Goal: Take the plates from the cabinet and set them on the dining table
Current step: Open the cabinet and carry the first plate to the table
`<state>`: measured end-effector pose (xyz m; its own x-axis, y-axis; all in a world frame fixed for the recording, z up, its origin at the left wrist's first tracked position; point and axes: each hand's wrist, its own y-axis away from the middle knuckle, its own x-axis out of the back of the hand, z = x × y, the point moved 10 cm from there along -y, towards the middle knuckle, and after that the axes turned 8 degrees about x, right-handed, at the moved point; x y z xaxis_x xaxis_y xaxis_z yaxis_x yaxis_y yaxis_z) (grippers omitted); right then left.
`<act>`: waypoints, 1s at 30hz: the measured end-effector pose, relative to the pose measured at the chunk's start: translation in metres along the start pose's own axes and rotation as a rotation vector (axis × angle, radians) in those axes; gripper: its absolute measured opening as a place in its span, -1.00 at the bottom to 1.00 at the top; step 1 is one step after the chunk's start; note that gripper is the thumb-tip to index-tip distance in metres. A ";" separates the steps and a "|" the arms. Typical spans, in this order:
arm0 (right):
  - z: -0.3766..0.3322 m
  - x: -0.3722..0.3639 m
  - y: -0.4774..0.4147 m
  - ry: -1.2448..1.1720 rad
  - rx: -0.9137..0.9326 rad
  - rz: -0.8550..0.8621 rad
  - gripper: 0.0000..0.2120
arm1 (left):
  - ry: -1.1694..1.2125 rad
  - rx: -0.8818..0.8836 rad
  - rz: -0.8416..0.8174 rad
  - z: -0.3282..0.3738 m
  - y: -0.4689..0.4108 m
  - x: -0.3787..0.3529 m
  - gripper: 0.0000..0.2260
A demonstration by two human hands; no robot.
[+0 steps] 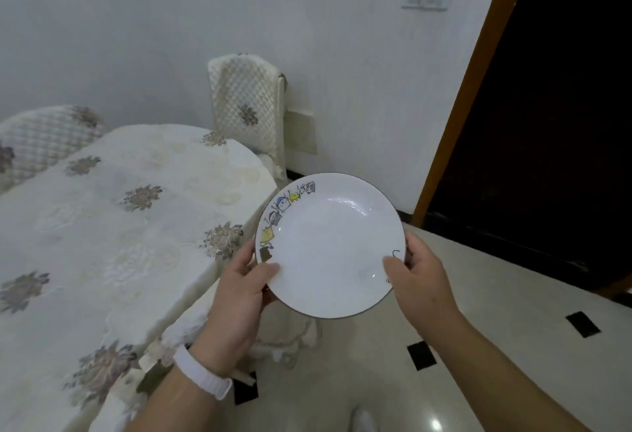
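A white plate (pixel 330 245) with a dark rim and small cartoon drawings along its left edge is held level in front of me, over the floor just right of the dining table. My left hand (pixel 239 295) grips its lower left edge, thumb on top. My right hand (pixel 422 286) grips the lower right edge, thumb on the rim. The dining table (pixel 113 226) fills the left side, covered by a cream cloth with grey-brown flower patterns. The cabinet is not in view.
A chair with a quilted cream cover (pixel 248 106) stands against the white wall behind the table's far end. Another covered chair back (pixel 44 137) shows at the far left. A dark doorway with a wooden frame (pixel 478 65) is at right. The floor is glossy tile with black insets.
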<state>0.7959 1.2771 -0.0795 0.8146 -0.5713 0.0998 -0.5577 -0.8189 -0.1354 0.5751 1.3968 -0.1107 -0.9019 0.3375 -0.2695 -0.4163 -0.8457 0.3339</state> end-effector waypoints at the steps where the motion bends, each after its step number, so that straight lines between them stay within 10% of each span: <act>1: 0.002 -0.003 -0.011 -0.015 0.004 -0.028 -0.38 | 0.015 -0.009 0.021 0.005 -0.004 0.001 -0.56; 14: 0.026 -0.170 -0.098 -0.148 -0.067 -0.480 -0.56 | 0.058 -0.073 0.488 0.042 -0.008 0.126 -0.57; 30: 0.033 -0.350 -0.203 0.148 -0.002 -0.740 -0.63 | 0.251 -0.125 0.616 0.066 -0.114 0.264 -0.54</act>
<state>0.6294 1.6455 -0.1193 0.9469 0.1263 0.2956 0.1259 -0.9918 0.0203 0.3772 1.6090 -0.1605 -0.9097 -0.3155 -0.2701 0.1956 -0.8992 0.3913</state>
